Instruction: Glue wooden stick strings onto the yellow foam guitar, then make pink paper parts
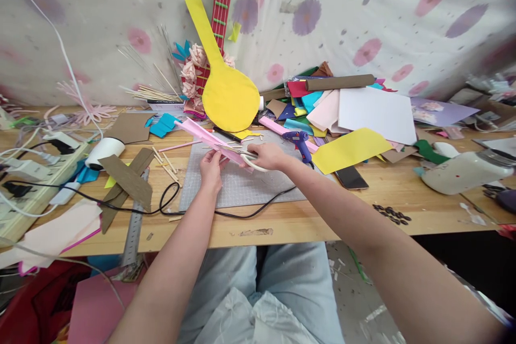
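Note:
My left hand (211, 167) pinches the near end of a long pink foam strip (201, 137) that lies slanted over the grey cutting mat (242, 185). My right hand (268, 156) is closed around white-handled scissors (250, 160), whose blades meet the pink strip beside my left fingers. Both hands hover over the far part of the mat, close together.
A blue glue gun (300, 142) lies right of my hands; its black cord (169, 199) loops across the mat's near edge. A yellow foam guitar shape (228, 94), coloured foam sheets (371, 113), a phone (351, 177), brown cardboard pieces (127, 177), a metal ruler (135, 231) and a power strip (36, 183) surround them.

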{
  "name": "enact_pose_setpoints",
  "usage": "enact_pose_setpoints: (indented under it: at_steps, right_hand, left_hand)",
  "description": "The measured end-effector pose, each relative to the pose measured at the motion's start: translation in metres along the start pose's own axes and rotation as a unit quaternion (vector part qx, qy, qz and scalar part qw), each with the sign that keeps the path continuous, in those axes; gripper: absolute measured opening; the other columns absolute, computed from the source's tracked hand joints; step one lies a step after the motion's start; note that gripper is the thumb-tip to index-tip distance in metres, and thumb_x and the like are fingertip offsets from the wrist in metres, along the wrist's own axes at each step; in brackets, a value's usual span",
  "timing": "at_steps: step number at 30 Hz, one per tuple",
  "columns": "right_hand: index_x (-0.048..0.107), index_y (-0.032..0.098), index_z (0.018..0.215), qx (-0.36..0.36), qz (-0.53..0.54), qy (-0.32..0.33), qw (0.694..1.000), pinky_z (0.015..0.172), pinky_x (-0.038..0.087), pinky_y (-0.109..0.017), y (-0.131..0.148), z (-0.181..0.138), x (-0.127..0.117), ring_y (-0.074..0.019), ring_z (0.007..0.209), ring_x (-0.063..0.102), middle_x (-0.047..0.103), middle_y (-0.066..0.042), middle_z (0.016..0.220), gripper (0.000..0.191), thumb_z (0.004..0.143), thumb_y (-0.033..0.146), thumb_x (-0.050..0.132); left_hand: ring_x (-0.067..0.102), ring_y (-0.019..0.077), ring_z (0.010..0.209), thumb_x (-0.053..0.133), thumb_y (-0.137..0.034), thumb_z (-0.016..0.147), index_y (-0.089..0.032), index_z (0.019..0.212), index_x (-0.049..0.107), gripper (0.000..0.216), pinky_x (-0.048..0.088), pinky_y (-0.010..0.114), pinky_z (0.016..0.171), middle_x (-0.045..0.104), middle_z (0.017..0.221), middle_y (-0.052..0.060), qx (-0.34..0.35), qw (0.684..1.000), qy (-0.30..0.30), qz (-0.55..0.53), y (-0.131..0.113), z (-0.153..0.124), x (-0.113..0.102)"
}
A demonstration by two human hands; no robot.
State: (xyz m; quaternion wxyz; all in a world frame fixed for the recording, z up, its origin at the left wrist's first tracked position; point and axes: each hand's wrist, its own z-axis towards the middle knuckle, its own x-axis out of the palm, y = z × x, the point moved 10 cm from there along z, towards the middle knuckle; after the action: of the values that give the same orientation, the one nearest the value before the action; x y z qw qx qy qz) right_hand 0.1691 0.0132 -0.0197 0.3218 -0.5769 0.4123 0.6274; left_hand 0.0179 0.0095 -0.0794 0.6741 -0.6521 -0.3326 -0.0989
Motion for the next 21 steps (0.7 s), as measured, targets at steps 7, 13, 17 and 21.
enact_pose_setpoints:
  at_steps: [7,13,17,21]
  right_hand:
    - [0.055,0.021,0.084,0.033,0.086,0.031,0.995,0.053,0.027,-0.022,-0.025,-0.012,0.002,-0.0140,0.067,0.050,0.061,-0.002,0.079,0.057,0.064,0.073,0.042]
    - [0.054,0.022,0.085,0.205,0.073,-0.057,0.974,0.053,0.028,-0.024,-0.074,-0.025,0.006,-0.0176,0.069,0.053,0.062,-0.003,0.080,0.058,0.065,0.074,0.038]
    - [0.053,0.023,0.089,0.230,0.094,-0.105,0.963,0.053,0.029,-0.024,-0.076,-0.032,0.011,-0.0186,0.071,0.055,0.063,-0.004,0.082,0.055,0.069,0.070,0.036]
    - [0.052,0.023,0.087,0.145,0.092,-0.126,0.977,0.053,0.028,-0.023,-0.046,-0.032,0.004,-0.0168,0.069,0.055,0.063,-0.002,0.078,0.047,0.074,0.064,0.036]
  left_hand:
    - [0.047,0.0049,0.047,0.052,-0.011,0.060,-0.014,0.057,0.049,0.006,0.039,0.017,0.050,0.049,0.050,-0.006,-0.034,0.997,-0.067,-0.011,-0.006,0.007,-0.008]
    - [0.055,0.0076,0.056,0.055,-0.004,0.060,-0.013,0.065,0.056,0.011,0.045,0.021,0.060,0.057,0.060,-0.002,-0.088,0.996,-0.028,0.016,0.004,0.011,-0.004]
    - [0.057,0.0079,0.060,0.062,-0.007,0.059,-0.013,0.068,0.056,0.012,0.048,0.024,0.063,0.059,0.067,0.000,-0.066,0.997,-0.019,0.025,0.009,0.010,-0.004]
    - [0.057,0.0087,0.061,0.064,-0.009,0.059,-0.012,0.067,0.054,0.013,0.049,0.026,0.064,0.058,0.067,0.000,-0.040,0.999,-0.001,0.012,0.007,0.008,-0.001]
